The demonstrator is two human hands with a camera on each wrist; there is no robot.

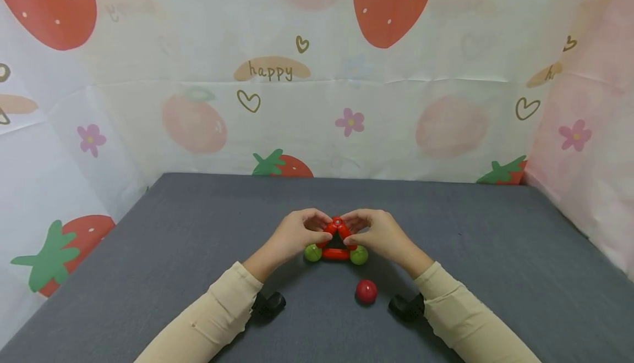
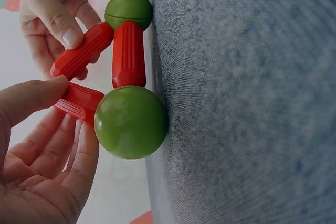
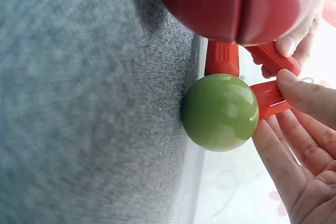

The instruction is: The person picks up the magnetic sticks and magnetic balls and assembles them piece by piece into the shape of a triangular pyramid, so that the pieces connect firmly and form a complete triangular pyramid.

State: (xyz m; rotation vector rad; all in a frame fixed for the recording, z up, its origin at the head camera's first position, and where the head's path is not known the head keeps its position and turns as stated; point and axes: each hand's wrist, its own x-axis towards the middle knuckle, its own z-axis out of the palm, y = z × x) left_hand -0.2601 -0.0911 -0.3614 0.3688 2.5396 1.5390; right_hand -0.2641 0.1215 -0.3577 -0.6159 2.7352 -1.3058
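A triangle of red rods and green balls stands on the grey table in the head view. Its bottom red rod (image 1: 336, 254) joins a left green ball (image 1: 312, 252) and a right green ball (image 1: 359, 255). From the left ball rises a slanted red rod (image 2: 79, 102), pinched between thumb and fingers of my left hand (image 1: 300, 230). My right hand (image 1: 375, 233) pinches the matching slanted red rod (image 3: 270, 98) above the right ball. Both rods lean inward, their upper ends close together; fingers partly hide whether they touch.
A loose red ball (image 1: 366, 291) lies nearer me on the table (image 1: 198, 231), right of centre. Black devices sit under both wrists, a left one (image 1: 269, 304) and a right one (image 1: 406, 307). A strawberry-print cloth (image 1: 317, 121) hangs behind the table.
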